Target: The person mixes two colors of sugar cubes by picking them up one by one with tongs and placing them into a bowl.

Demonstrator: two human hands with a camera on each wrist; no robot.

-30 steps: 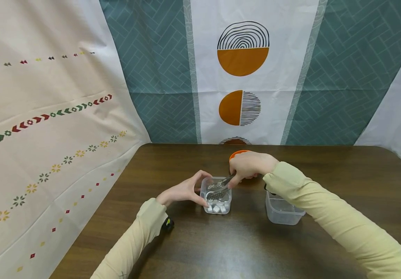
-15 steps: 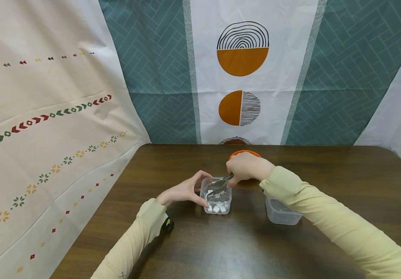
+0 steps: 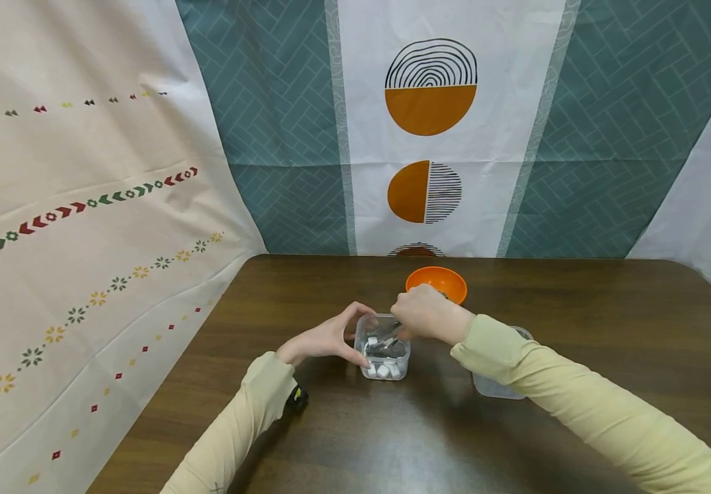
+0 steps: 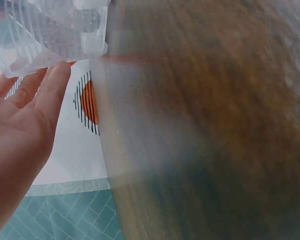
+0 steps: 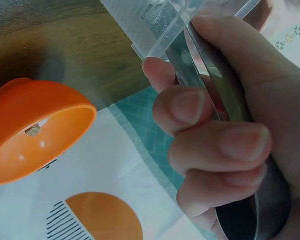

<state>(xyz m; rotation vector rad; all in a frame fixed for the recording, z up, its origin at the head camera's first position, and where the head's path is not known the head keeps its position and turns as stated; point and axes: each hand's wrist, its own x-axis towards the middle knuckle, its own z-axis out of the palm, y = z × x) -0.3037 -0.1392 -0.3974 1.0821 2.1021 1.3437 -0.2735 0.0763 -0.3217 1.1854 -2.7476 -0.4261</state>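
Note:
My left hand (image 3: 323, 338) grips a small clear plastic container (image 3: 408, 358) from its left side, thumb at the front and fingers toward the back. Several white chunks (image 3: 383, 371) lie inside it. My right hand (image 3: 431, 314) holds metal tongs (image 5: 230, 97), fingers curled round both arms in the right wrist view. The tongs' tips reach down into the container, over the chunks; I cannot tell whether they pinch one. In the left wrist view the fingertips (image 4: 60, 75) press against the container's wall.
An orange bowl (image 3: 416, 277) stands just behind my right hand, with a small pale brown piece (image 5: 33, 130) inside. A second clear container (image 3: 495, 388) sits to the right, partly hidden under my right forearm. Patterned cloth (image 3: 294, 137) hangs behind the wooden table (image 3: 355, 439).
My right hand has moved left and toward me with the tongs, uncovering more of the orange bowl, while its forearm hides more of the right container. My left hand has stayed in place.

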